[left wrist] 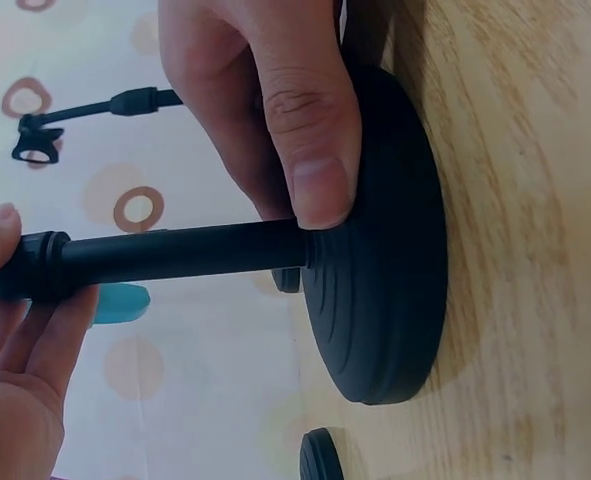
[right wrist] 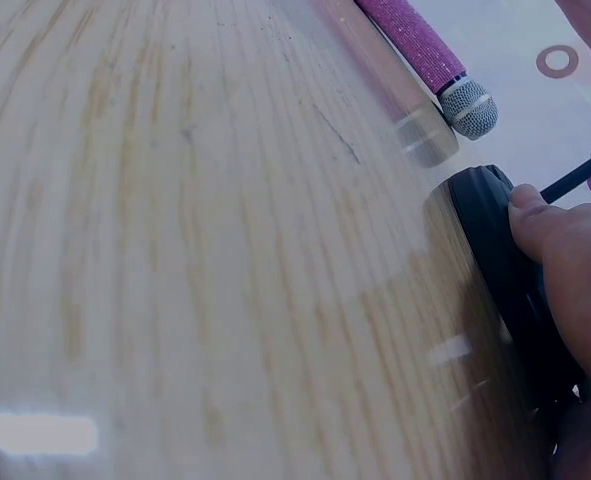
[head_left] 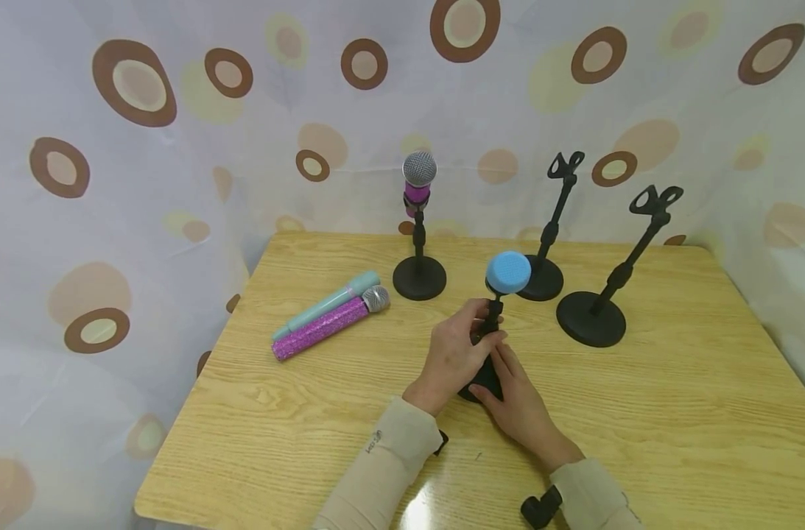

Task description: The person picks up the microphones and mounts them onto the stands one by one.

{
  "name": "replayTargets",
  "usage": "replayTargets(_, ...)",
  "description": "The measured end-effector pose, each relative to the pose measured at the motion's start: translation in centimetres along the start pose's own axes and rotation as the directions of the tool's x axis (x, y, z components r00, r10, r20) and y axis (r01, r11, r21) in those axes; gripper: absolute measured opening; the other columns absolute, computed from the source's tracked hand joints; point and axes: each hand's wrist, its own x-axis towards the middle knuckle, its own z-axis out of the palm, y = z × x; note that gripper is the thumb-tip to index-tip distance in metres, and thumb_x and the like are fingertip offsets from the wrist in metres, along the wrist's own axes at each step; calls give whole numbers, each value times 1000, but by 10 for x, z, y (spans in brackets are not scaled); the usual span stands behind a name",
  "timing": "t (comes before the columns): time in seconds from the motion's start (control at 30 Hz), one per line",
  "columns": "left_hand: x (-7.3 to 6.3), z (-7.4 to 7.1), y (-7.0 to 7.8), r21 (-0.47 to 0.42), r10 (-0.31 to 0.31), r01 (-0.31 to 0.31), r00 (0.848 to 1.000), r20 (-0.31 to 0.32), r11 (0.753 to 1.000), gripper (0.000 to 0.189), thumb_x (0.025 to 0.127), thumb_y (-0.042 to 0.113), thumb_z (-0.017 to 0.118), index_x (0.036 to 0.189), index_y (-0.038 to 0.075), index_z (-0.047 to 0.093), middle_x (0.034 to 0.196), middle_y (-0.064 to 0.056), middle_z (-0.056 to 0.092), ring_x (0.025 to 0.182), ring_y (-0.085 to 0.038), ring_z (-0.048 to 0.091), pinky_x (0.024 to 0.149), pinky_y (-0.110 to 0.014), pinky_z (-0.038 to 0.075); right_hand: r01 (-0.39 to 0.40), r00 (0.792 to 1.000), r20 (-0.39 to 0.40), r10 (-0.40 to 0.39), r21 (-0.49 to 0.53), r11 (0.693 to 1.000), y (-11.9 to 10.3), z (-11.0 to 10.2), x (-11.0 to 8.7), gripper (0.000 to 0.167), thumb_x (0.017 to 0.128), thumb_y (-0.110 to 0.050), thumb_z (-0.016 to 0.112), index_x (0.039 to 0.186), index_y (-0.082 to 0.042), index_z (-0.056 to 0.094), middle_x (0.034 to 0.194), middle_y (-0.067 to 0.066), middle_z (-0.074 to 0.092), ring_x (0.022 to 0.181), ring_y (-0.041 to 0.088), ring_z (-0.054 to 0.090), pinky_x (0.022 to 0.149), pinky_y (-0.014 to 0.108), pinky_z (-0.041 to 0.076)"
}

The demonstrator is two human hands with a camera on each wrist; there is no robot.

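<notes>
A black microphone stand point(head_left: 487, 377) with a round base stands on the table, and a blue-headed microphone point(head_left: 508, 272) sits in its clip. My left hand point(head_left: 451, 357) grips the collar on the stand's pole, thumb on one side and fingers on the other, as the left wrist view shows. Lower down, my right hand point(head_left: 523, 405) holds the round base point(left wrist: 385, 260), its thumb pressed on the top by the foot of the pole. The microphone's light-blue lower end point(left wrist: 122, 303) shows behind the left fingers. Part of the pole is hidden by the hands in the head view.
Left on the table point(head_left: 256, 442) lie a glittery purple microphone point(head_left: 322, 327) and a mint-green microphone point(head_left: 329, 303), side by side. Behind, one stand point(head_left: 420, 278) bears a purple microphone point(head_left: 418, 177). Two stands with bare clips, a back one point(head_left: 548, 235) and a nearer one point(head_left: 594, 320), are to the right.
</notes>
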Motion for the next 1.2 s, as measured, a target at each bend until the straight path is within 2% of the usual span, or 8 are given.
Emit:
replayTargets(0.17, 0, 2, -1, -10, -1, 1, 1000, -26, 1000, 27, 91, 25, 73, 112, 15, 61, 107, 2, 74, 96, -6, 73, 83, -13, 54, 7, 1000, -7, -7, 8, 1000, 0, 0, 0, 82, 93, -25, 69, 155, 3, 22, 161, 24, 20, 145, 46, 29, 111, 61, 36)
replayTargets(0.3, 0, 3, -2, -23, -15, 14, 999, -46, 1000, 25, 89, 24, 74, 109, 15, 62, 105, 2, 75, 94, -5, 73, 82, -12, 54, 2, 1000, -1, -2, 1, 1000, 1, 0, 1, 82, 94, -25, 69, 155, 4, 22, 161, 25, 20, 145, 45, 28, 111, 61, 36)
replayTargets(0.63, 2, -3, 0, -83, -105, 105, 994, 4, 991, 24, 87, 26, 77, 104, 16, 63, 105, 0, 74, 95, -7, 73, 81, -13, 55, -25, 999, 26, 25, 0, 1000, 3, 0, 1, 84, 94, -27, 69, 155, 3, 21, 163, 24, 17, 147, 44, 26, 113, 60, 35)
replayTargets(0.83, 1, -2, 0, -80, -91, 90, 996, -1, 993, 26, 88, 27, 76, 106, 14, 62, 106, 0, 75, 95, -6, 73, 81, -12, 54, -13, 1000, 21, 13, -2, 1000, 4, 1, 1, 83, 94, -27, 69, 156, 2, 21, 163, 23, 17, 147, 44, 26, 113, 59, 35)
replayTargets(1.07, 1, -2, 1, -17, -69, 69, 998, -12, 997, 28, 87, 30, 76, 105, 14, 60, 102, 0, 74, 89, -3, 72, 78, -13, 55, -3, 1000, 15, 3, 3, 1000, 5, 2, 1, 84, 94, -26, 69, 156, 2, 20, 164, 21, 16, 148, 43, 26, 114, 58, 34)
replayTargets(1.2, 1, -1, 1, -18, -68, 67, 998, -19, 998, 28, 87, 30, 76, 105, 14, 60, 101, 0, 74, 89, -3, 71, 78, -15, 56, 0, 1000, 13, 0, 5, 1000, 6, 3, 1, 83, 94, -27, 68, 156, 1, 20, 164, 21, 16, 148, 42, 26, 114, 58, 34)
